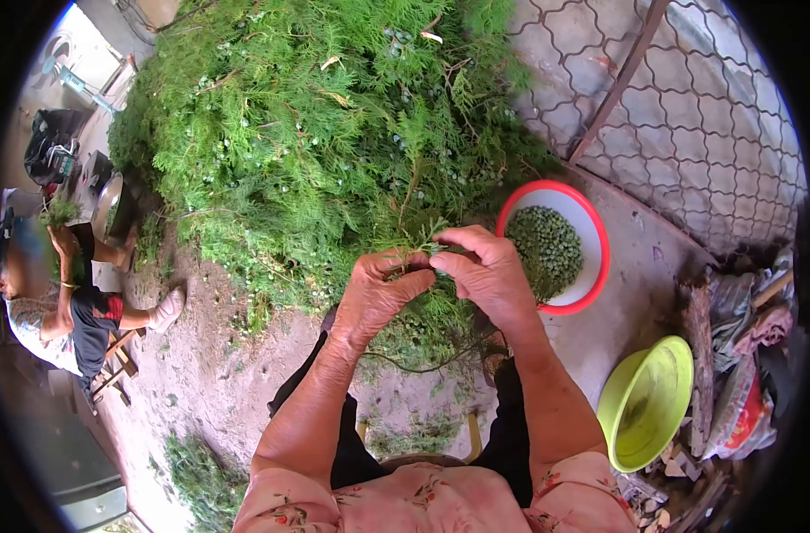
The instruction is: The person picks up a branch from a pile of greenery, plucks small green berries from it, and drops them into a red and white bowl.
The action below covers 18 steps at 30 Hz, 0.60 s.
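An evergreen sprig [415, 238] with flat, scaly green leaves is up in front of me, between my two hands. My left hand [380, 291] is closed around its lower part, thumb against the fingers. From the other side my right hand [486, 268] pinches at the same sprig, thumb and forefinger together; anything small between those fingertips is hidden. Just beyond my hands rises a big heap of cut evergreen branches [280, 133] dotted with small pale cones. To the right of my right hand, a white basin with a red rim [603, 240] holds many green cones [547, 249].
A tilted yellow-green basin [671, 404] stands at right, beside firewood [700, 364] and cloth bundles [760, 333]. Wire mesh [671, 115] leans at upper right. Another person [63, 311] sits on a low stool at left, holding greenery. More clippings [200, 475] lie at lower left.
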Tool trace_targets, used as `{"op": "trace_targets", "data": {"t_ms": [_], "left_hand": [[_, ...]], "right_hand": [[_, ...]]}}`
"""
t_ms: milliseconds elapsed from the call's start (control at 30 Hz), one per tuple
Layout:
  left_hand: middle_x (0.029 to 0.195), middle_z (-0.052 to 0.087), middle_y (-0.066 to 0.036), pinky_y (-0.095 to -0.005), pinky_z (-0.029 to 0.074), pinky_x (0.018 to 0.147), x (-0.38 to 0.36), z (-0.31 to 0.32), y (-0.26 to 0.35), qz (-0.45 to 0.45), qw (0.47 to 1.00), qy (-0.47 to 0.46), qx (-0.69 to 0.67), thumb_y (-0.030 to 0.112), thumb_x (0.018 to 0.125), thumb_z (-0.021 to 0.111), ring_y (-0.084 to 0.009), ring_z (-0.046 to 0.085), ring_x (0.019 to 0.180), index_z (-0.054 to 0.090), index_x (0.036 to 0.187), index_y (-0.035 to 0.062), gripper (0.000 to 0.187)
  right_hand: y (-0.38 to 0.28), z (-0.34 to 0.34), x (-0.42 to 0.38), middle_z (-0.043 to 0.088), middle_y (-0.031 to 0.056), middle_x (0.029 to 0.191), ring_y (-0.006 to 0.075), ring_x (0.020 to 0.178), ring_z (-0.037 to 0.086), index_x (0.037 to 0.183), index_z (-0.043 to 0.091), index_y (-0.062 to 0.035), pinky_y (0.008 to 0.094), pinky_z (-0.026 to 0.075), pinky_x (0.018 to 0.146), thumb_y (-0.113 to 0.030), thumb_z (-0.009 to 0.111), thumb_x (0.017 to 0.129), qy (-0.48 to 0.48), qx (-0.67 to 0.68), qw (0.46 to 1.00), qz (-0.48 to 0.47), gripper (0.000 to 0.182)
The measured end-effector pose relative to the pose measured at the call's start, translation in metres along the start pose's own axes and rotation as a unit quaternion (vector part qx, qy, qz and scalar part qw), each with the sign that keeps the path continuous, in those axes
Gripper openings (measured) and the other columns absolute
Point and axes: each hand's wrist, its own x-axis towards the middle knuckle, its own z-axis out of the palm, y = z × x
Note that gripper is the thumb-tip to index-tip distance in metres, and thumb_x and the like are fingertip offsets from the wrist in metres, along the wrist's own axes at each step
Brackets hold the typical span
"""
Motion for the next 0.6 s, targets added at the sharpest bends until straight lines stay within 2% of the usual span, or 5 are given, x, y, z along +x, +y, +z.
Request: {"op": "trace_targets", "data": {"t_ms": [133,200,333,467,600], "left_hand": [[0.074,0.061,-0.001,-0.0228,0.044,0.067,-0.003,0.0,0.005,-0.032,0.998,0.009,-0.047,0.004,0.073,0.066,-0.0079,0.054,0.068,0.065,0.085,0.001,0.012],[0.072,0.061,-0.001,-0.023,0.043,0.066,-0.001,-0.002,0.003,-0.031,0.995,0.012,-0.092,0.004,0.073,0.066,-0.0084,0.054,0.066,0.065,0.084,0.0009,0.012],[0.067,0.059,0.0,-0.0223,0.043,0.06,0.0,0.001,0.0,0.0,0.988,0.034,-0.149,0.004,0.075,0.065,-0.0077,0.053,0.062,0.064,0.081,0.0002,0.007],[0.066,0.058,0.001,-0.0216,0.041,0.059,0.003,0.0,-0.001,0.022,0.986,0.072,-0.149,0.004,0.075,0.065,-0.0069,0.052,0.062,0.064,0.081,0.0008,0.006],[0.066,0.057,0.001,-0.0206,0.039,0.059,0.003,0.0,-0.003,0.024,0.989,0.064,-0.129,0.004,0.075,0.064,-0.0062,0.05,0.062,0.064,0.078,0.0015,0.004]], "right_hand": [[0.004,0.006,-0.001,0.057,0.004,0.075,0.0073,0.047,0.048,0.09,0.06,0.0029,0.021,0.037,0.04,-0.009,0.063,0.08,0.016,-0.01,1.0,0.012,0.016],[0.011,0.003,0.0,0.057,0.0047,0.075,0.0079,0.046,0.046,0.09,0.059,0.0025,0.0215,0.033,0.039,-0.012,0.059,0.084,-0.005,0.302,0.943,0.138,0.016],[0.004,-0.007,0.009,0.057,0.0069,0.082,0.0088,0.051,0.048,0.096,0.057,0.0012,0.0222,0.032,0.042,-0.015,0.057,0.087,0.052,0.389,0.917,0.07,0.019],[-0.003,-0.01,0.005,0.057,0.0051,0.082,0.0081,0.053,0.048,0.1,0.055,0.0,0.0198,0.032,0.043,-0.009,0.057,0.085,-0.045,0.338,0.938,0.052,0.018],[-0.005,0.009,-0.003,0.053,-0.0013,0.069,0.0036,0.053,0.046,0.096,0.059,-0.0015,0.0175,0.032,0.042,-0.009,0.062,0.08,-0.039,0.094,0.995,-0.004,0.018]]}}
